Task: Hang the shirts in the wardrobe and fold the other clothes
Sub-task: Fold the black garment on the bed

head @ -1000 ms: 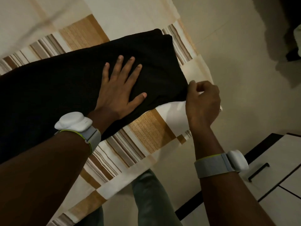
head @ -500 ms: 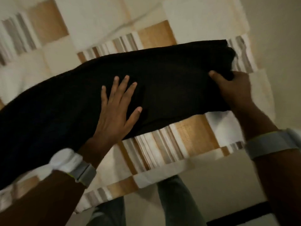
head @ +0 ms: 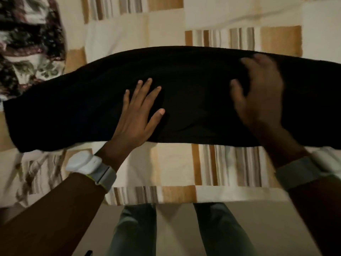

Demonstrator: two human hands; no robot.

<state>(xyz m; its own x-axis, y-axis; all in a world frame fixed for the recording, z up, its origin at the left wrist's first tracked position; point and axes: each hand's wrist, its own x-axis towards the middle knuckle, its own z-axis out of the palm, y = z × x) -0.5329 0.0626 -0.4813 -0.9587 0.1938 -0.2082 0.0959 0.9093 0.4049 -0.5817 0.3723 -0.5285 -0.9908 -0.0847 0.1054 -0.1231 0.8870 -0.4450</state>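
We see a long black garment [head: 184, 100] laid crosswise on the bed, over a cream, tan and striped bedspread [head: 175, 163]. Our left hand [head: 136, 117] presses flat on its middle, fingers straight and spread. Our right hand [head: 260, 93] is blurred over the cloth further right, fingers apart; we cannot tell whether its grip touches or holds the fabric. A floral cloth [head: 27, 43] lies at far left.

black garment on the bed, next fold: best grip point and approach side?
Probably the left short end of the black garment, near its lower corner, approached from the left. It lies flat as a long band across the bedsheet; that end is bare, while the left hand presses the middle flat and the blurred right hand is over the right part.
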